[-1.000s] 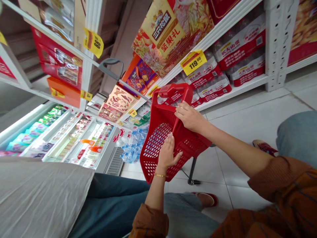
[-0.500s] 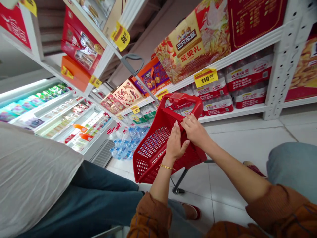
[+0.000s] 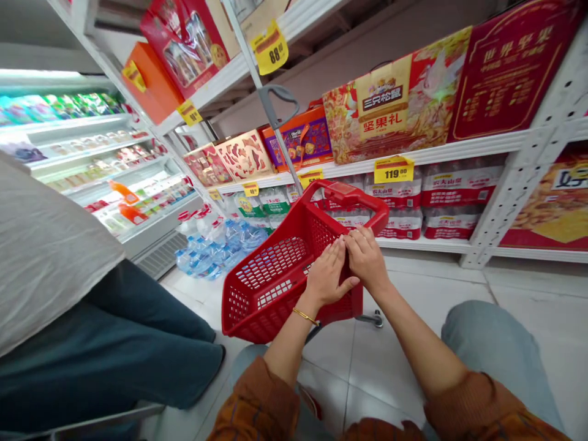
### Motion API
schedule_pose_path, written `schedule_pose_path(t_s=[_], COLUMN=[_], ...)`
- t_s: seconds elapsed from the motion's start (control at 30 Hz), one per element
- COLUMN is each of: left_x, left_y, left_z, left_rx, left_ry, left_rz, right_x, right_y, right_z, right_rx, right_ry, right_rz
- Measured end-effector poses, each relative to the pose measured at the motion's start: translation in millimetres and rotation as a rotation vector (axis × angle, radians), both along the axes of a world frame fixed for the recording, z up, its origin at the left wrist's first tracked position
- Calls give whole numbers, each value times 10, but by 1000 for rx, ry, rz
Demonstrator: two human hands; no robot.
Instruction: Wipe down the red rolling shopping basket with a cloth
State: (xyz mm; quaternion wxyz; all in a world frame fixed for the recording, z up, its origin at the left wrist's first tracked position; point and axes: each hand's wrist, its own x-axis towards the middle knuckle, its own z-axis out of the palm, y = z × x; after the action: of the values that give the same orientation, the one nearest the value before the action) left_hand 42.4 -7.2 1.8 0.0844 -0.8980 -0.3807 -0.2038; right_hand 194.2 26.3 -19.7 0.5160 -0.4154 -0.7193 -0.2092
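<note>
Centre of the frame, the left hand (image 3: 327,275) and right hand (image 3: 366,258) curl closed on a red plastic rolling basket (image 3: 271,275) (light, stiff mesh; its top handle (image 3: 353,197) looks the surest hold).

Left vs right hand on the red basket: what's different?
The left hand wears a thin gold bangle, while the right hand has a bare wrist. The left hand also sits lower, further from the basket's handle than the right hand does. Both rest on the red basket, fingertips almost meeting, and both emerge from brown sleeves.
</note>
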Motion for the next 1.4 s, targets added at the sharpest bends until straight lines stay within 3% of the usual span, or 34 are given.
schedule_pose_path(t_s=[0.37,0.6,0.83,1.07,1.4], left_x=[4,1,-14,-29,-54], left_y=[-25,-37,-30,-15,24], left_z=[36,72,70,64,50], left_rx=[-10,-38,-75,-74,-89], left_ry=[-2,-13,-41,-78,-69], left_rz=[6,-4,-23,-67,-82], right_x=[96,272,219,-77,-275], right_y=[110,191,179,72,23], right_z=[44,177,268,89,-219], right_rx=[-40,-62,-119,-135,-153], right_ry=[-1,0,204,401,438], right_rz=[6,11,24,-16,-47])
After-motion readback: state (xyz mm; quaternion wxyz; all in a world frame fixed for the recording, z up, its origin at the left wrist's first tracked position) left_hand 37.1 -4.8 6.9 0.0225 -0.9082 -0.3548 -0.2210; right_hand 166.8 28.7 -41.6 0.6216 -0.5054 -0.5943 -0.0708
